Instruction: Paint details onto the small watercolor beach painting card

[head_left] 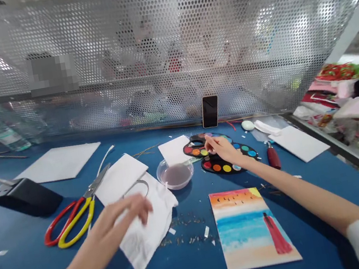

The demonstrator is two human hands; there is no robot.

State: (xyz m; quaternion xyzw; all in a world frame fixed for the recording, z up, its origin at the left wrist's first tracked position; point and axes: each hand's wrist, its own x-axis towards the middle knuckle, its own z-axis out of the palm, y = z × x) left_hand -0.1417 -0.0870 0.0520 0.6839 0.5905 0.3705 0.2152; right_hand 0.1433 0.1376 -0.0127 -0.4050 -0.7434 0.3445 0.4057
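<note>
My left hand hovers over a crumpled white cloth, its fingers loosely bent and apart, with nothing in them. My right hand is over two overlapping dark paint palettes; its fingers are curled together, and what they hold, if anything, is too small to name. Between the hands stands a clear bowl of murky water. Below my right forearm lies a painting of a sunset beach with birds and a figure in red.
Red and yellow scissors, a black power block and a white board lie left. A phone leans on the perforated metal screen. A red-handled tool and another white board lie right.
</note>
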